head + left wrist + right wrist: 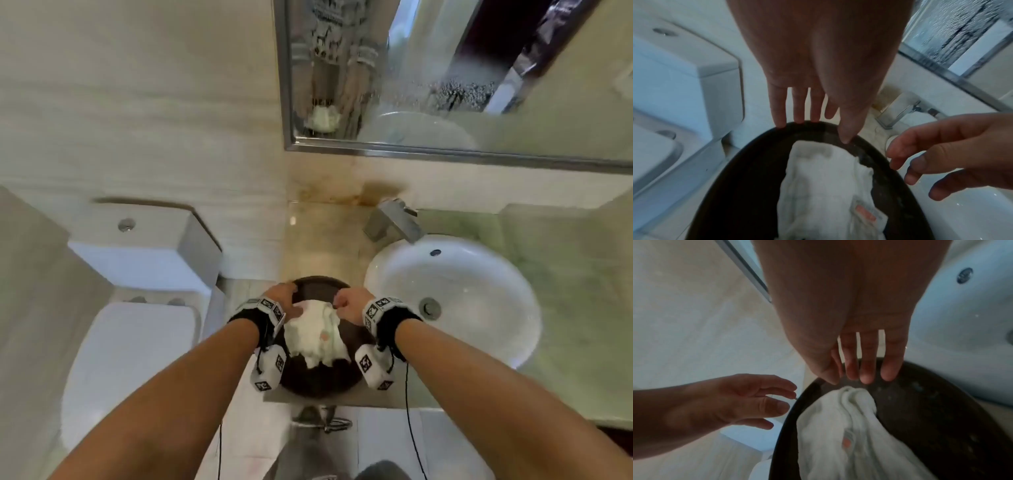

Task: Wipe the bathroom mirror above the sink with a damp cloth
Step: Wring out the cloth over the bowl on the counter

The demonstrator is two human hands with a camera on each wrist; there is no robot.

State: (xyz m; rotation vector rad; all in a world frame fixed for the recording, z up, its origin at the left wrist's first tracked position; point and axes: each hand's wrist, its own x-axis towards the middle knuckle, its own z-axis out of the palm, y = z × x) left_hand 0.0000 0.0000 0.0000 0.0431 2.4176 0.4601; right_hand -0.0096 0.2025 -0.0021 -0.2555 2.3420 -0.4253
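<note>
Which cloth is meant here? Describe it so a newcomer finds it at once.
Start at the white sink; on the counter between it and the toilet sits a dark round basin. The cloth lies crumpled inside it, below both hands. It is the only white fabric there, with a small orange tag.

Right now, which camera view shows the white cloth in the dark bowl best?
The left wrist view: the cloth fills the bowl, folds and label clear. The head view shows it small between both hands; the right wrist view shows it bunched and cut off.
</note>
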